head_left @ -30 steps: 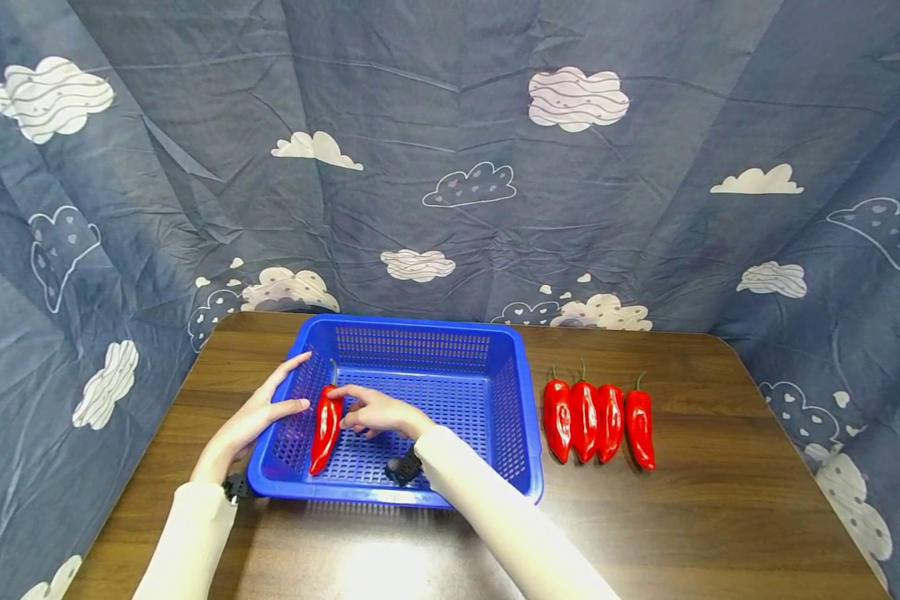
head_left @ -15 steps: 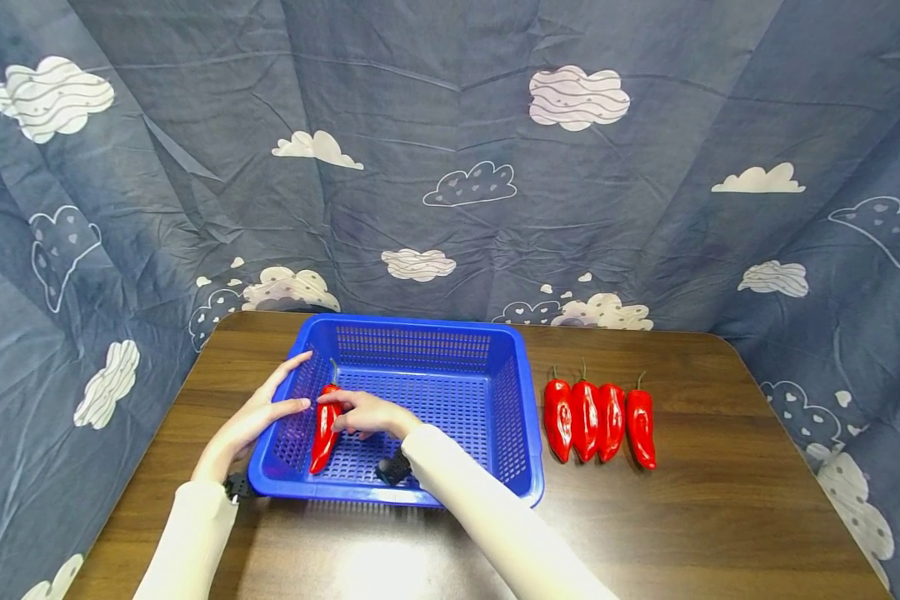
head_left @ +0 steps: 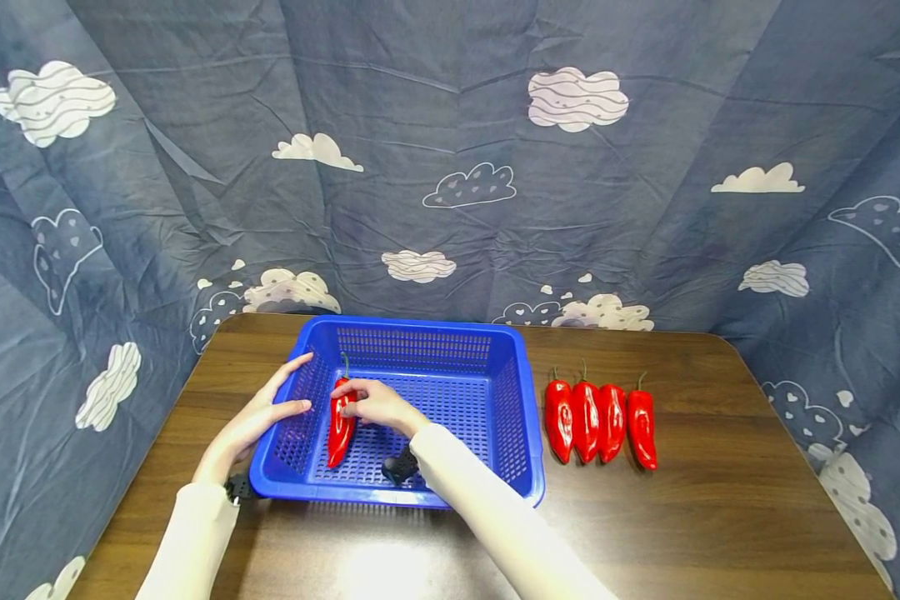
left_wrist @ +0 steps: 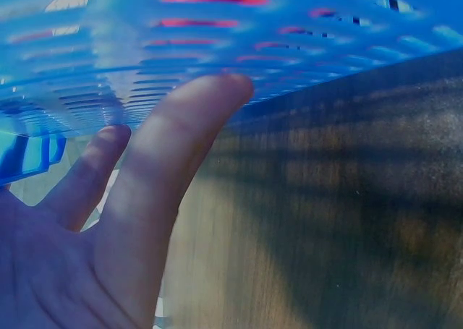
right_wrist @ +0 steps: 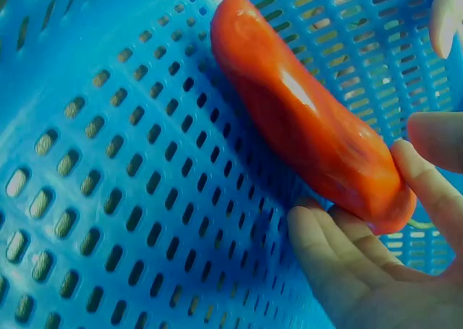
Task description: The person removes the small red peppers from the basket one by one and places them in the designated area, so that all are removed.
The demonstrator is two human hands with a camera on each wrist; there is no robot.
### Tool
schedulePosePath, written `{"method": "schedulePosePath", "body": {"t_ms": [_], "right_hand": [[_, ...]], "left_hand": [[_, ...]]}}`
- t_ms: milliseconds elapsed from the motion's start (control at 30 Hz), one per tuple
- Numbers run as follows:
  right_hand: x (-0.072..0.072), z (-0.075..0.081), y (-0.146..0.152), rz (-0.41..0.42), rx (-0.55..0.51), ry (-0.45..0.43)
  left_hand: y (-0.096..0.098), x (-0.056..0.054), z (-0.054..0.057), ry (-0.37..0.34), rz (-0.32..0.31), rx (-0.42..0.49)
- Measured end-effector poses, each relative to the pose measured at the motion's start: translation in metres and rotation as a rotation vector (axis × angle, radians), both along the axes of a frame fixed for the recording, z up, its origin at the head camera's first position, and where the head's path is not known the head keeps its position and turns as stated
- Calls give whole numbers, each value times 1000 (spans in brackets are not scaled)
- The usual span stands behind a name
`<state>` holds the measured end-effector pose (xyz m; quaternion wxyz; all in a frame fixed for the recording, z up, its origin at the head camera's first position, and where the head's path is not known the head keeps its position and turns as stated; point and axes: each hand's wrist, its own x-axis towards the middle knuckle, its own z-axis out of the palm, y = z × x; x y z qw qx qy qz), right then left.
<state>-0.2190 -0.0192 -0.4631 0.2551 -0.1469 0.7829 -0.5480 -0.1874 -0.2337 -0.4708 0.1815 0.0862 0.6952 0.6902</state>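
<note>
Inside the blue perforated basket (head_left: 535,442), my right hand (head_left: 384,406) pinches a red chili pepper (head_left: 341,437) near its stem end, with the tip toward me. The right wrist view shows the pepper (right_wrist: 311,119) between the fingers and thumb of my right hand (right_wrist: 383,278), tilted close over the slotted floor. At the basket's left side, my left hand (head_left: 255,415) lies with extended fingers at the rim. Up close in the left wrist view, the left hand (left_wrist: 141,184) has its thumb and fingertips right at the slotted outer wall (left_wrist: 195,54).
Several red peppers (head_left: 586,421) lie side by side on the wooden table (head_left: 727,467), right of the basket. A little apart at the end of that row is one more pepper (head_left: 642,429). A cloud-patterned cloth (head_left: 487,242) hangs behind the table.
My right hand first reaches further over the pepper, then takes hold of it and shifts it right and slightly away from me. The left hand and the basket stay in place.
</note>
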Motion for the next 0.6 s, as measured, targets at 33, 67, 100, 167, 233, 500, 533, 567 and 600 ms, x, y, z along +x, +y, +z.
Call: {"method": "schedulePosePath", "body": {"t_ms": [33, 67, 100, 167, 233, 500, 533, 567, 600], "right_hand": [[-1, 0, 1, -9, -13, -4], [-1, -1, 2, -16, -29, -11], [-2, -1, 4, -21, -44, -21], [-3, -1, 8, -27, -79, -40], [-4, 1, 12, -32, -112, -62], [-8, 7, 31, -17, -214, -70], [-8, 8, 34, -14, -228, -66], [-8, 9, 36, -12, -246, -65], [-8, 11, 38, -12, -260, -67]], "left_hand": [[0, 0, 0, 0, -1, 3], [0, 0, 0, 0, -2, 5], [0, 0, 0, 0, -1, 8], [0, 0, 0, -3, 0, 11], [0, 0, 0, -7, 0, 13], [0, 0, -1, -5, -1, 24], [0, 0, -1, -7, -1, 26], [0, 0, -1, -9, -2, 30], [0, 0, -1, -11, -3, 31]]}}
